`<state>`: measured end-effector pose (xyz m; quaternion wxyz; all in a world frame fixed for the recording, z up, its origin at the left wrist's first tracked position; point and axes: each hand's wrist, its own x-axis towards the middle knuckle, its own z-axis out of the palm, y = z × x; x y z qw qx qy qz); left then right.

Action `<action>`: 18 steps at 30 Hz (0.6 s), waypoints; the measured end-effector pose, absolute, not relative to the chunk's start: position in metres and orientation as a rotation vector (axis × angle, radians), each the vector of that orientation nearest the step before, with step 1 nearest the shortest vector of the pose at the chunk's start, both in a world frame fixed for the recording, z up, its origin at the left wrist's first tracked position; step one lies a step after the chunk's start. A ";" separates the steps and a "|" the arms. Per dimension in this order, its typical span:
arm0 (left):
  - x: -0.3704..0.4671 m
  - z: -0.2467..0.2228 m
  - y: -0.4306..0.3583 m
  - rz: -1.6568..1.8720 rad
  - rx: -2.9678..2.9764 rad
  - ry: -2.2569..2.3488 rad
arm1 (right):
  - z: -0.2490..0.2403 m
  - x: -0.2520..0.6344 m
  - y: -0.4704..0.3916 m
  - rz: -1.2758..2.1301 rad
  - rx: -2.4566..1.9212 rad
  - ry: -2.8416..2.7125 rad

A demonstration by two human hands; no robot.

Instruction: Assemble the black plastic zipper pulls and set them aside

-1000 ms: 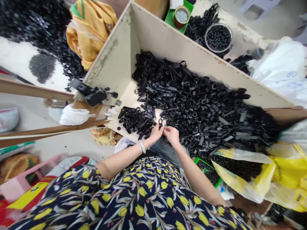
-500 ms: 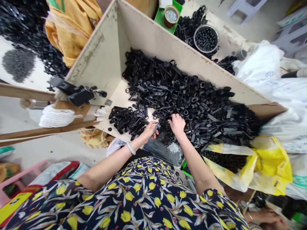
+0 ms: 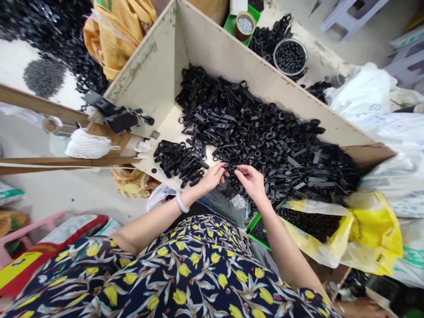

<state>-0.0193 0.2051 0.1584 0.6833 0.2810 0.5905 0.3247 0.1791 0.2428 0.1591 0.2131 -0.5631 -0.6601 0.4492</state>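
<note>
My left hand point(image 3: 213, 176) and my right hand point(image 3: 251, 180) meet at the near edge of a large heap of black plastic parts point(image 3: 265, 141) in a cardboard-walled bin point(image 3: 212, 48). Between the fingertips of both hands sits one small black part point(image 3: 231, 169). A smaller separate pile of black parts point(image 3: 179, 161) lies just left of my left hand. Below my hands lies a small heap of silvery metal pins point(image 3: 237, 202). A pale bangle circles my left wrist.
A round bowl of small black pieces point(image 3: 290, 56) and a brown tin of metal bits point(image 3: 244, 24) stand behind the bin wall. Yellow plastic bags point(image 3: 367, 229) lie right, a white bag point(image 3: 364, 92) beyond. A black tool point(image 3: 115, 117) and white mesh bundle point(image 3: 86, 145) sit left.
My right hand has drawn back from the heap and come to my left hand, fingertips now together on a small black part. The view shifted slightly.
</note>
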 end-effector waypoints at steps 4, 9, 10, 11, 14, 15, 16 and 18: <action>-0.009 0.195 0.199 0.654 0.966 1.341 | 0.196 0.175 0.222 1.199 -1.473 -1.737; 0.002 0.231 0.184 0.651 0.969 1.294 | 0.223 0.187 0.210 0.913 -1.340 -1.934; 0.002 0.236 0.181 0.658 0.950 1.280 | 0.228 0.190 0.208 0.846 -1.283 -2.006; 0.003 0.240 0.179 0.666 0.929 1.267 | 0.233 0.193 0.207 0.792 -1.226 -2.064; 0.001 0.253 0.174 0.695 0.881 1.207 | 0.249 0.199 0.204 0.750 -1.113 -2.137; 0.000 0.257 0.174 0.694 0.882 1.189 | 0.253 0.200 0.203 0.764 -1.104 -2.133; -0.001 0.261 0.173 0.681 0.896 1.178 | 0.257 0.201 0.202 0.786 -1.106 -2.123; -0.001 0.269 0.172 0.654 0.975 1.203 | 0.263 0.203 0.201 0.828 -1.117 -2.110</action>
